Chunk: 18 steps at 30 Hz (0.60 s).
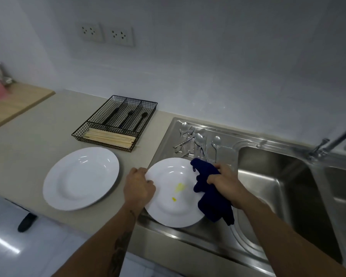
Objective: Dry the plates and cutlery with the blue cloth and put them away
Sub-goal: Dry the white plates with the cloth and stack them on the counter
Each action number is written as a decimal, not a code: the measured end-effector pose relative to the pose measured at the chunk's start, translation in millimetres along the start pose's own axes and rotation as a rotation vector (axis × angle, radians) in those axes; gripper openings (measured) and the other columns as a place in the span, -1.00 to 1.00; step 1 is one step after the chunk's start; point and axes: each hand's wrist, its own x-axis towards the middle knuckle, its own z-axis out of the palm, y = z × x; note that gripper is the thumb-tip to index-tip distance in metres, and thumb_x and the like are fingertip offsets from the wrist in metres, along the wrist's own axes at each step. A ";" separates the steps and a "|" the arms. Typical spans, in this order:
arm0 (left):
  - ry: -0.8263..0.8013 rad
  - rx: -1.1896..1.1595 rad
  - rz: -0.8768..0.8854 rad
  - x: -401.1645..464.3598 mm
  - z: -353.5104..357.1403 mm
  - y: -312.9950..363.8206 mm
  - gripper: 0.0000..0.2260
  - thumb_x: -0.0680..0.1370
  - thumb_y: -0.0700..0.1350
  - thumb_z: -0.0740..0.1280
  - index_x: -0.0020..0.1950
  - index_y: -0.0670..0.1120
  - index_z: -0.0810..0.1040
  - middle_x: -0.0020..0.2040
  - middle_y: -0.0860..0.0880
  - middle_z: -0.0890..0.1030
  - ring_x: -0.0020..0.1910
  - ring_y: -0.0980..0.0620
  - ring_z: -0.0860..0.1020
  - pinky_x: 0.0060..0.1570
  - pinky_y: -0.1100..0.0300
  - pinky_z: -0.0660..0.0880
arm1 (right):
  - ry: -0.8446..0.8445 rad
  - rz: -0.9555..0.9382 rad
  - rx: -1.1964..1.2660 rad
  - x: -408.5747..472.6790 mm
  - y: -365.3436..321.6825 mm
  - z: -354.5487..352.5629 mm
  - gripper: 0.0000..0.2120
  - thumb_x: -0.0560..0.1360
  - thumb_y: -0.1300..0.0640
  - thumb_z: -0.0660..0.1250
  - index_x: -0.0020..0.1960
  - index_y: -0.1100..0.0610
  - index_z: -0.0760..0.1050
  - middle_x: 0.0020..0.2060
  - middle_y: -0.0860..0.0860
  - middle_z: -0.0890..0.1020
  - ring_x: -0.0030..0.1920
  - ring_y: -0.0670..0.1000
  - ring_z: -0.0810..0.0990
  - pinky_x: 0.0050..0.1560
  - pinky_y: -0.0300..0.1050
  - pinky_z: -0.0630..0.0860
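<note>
Head view looks down on a steel sink (278, 196), its basin at three o'clock holding nothing that I can see, its drainboard at the centre carrying the work. On the beige counter (38, 136) at nine o'clock lies one white plate (81, 177), bare and apparently done with, though not yet put away. A second plate (174, 192) sits over the drainboard at six o'clock, with small yellow marks near its middle. The left hand (139, 186) grips that plate's nine o'clock rim, fingers curled over the edge. The right hand (227, 183) is clamped on the blue cloth (210, 196), which is bunched against the plate's three o'clock side.

Judging by this, drying the second plate is the step in hand. Next the cloth needs sweeping across the well while the left hand keeps the rim steady; the yellow marks may smear.

At eleven o'clock a black wire tray (116, 122) holds black utensils in its three far slots and pale chopsticks (110, 137) in the near one. Silver spoons and forks (194, 140) lie at twelve o'clock on the drainboard, untouched.
</note>
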 end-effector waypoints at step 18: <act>-0.166 0.137 -0.020 29.4 -1.4 14.4 -0.63 0.46 -0.18 0.33 0.24 -0.21 0.43 0.22 -0.18 0.47 0.16 -0.23 0.53 0.17 -0.02 0.52 | 0.006 0.031 0.003 5.2 1.0 22.4 -0.69 0.44 0.35 0.33 0.10 0.10 0.38 0.01 0.15 0.56 -0.11 0.15 0.61 -0.17 0.01 0.58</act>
